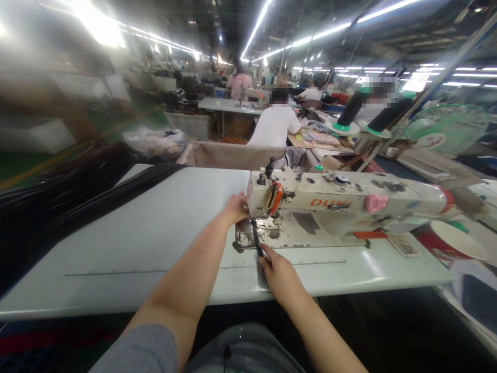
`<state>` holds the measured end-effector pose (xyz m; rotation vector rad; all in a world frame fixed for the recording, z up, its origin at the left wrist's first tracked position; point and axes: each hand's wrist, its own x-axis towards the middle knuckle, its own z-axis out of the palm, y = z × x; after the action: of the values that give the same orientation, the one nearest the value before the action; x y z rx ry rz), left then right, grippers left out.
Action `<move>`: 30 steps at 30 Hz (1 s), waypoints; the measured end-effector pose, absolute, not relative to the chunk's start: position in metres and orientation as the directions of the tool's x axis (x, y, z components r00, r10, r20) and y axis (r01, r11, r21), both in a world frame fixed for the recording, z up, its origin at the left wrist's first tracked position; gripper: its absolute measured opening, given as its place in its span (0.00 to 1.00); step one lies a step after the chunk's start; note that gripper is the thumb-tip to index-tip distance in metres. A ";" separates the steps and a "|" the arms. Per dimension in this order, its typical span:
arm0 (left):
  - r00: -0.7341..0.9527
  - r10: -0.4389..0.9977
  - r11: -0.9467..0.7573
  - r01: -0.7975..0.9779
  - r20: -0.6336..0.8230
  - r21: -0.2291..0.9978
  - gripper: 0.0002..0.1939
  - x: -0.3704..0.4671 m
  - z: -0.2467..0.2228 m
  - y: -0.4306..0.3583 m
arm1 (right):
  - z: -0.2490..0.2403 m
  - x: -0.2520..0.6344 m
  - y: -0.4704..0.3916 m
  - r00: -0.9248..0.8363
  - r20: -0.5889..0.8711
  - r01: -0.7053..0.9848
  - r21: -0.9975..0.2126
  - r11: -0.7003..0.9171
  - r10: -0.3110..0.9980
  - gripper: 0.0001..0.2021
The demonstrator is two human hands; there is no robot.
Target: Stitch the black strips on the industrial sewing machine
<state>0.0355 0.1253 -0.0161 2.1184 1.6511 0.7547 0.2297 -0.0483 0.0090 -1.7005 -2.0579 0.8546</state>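
Lying in a loose heap over the left end of my bench [135, 233] are long black strips [97, 199], some trailing off its edge. Next comes my left hand [235, 209], reaching to the needle end of the machine; its fingertips are partly hidden there, so I cannot tell whether they grip anything. Just right of those fingers, a narrow black strip [256, 237] runs from under the machine head toward me, ending at my right hand [278, 273]. My right fingers are pinched narrow around its near end, beside a shiny sliver too small to name. Farther right stretches the sewing machine [330, 202], a pink block [376, 202] on its side, then a green fan [446, 129] behind.
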 end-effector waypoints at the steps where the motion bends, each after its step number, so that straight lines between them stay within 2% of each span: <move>1: 0.189 0.963 -0.266 0.778 0.191 0.570 0.17 0.036 -0.015 0.124 | 0.008 0.228 -0.047 -0.219 -0.108 0.754 -0.649 0.098 0.970 0.23; 5: 0.194 0.962 -0.269 0.778 0.191 0.568 0.16 0.037 -0.011 0.121 | 0.004 0.223 -0.042 -0.193 -0.061 0.726 -0.680 0.101 0.979 0.22; 12: 0.169 0.967 -0.250 0.762 0.188 0.598 0.15 0.037 -0.005 0.122 | 0.007 0.215 -0.038 -0.148 -0.113 0.757 -0.652 0.039 0.982 0.24; 23: 0.098 0.975 -0.215 0.651 0.200 0.728 0.14 0.039 -0.007 0.121 | 0.009 0.210 -0.038 -0.109 -0.132 0.770 -0.638 -0.001 0.985 0.23; 30: -0.070 0.982 -0.117 0.509 0.176 0.853 0.06 0.034 -0.015 0.126 | 0.006 0.216 -0.043 -0.103 0.078 0.750 -0.648 0.128 0.992 0.19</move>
<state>0.0339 0.1263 -0.0146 1.6596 1.6088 1.1160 0.2164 -0.0429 0.0057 -1.6739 -1.9105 0.6310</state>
